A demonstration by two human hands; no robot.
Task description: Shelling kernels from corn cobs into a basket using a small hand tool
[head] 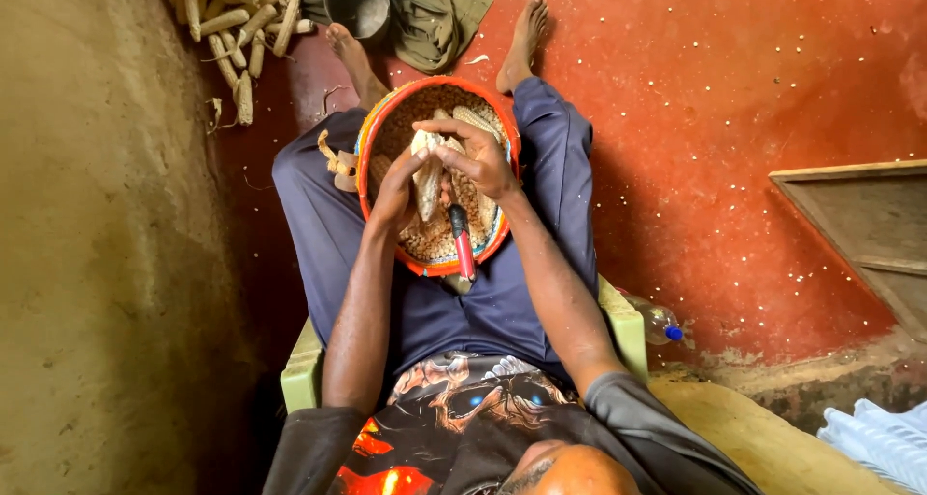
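An orange-rimmed woven basket [372, 133] rests on my lap, holding loose maize kernels and a couple of cobs. Both hands meet over it on one pale corn cob [428, 181]. My left hand [398, 191] grips the cob from the left side. My right hand [475, 157] wraps over its top, fingers curled around it. A red-handled tool [463, 245] lies in the basket just below my hands, pointing toward me.
I sit on a pale green chair [304, 369] against a mud wall on the left. Stripped cobs [237, 22] and a dark bowl [356, 0] lie past my feet. Scattered kernels dot the red floor; a plastic bottle [660, 322] lies at right.
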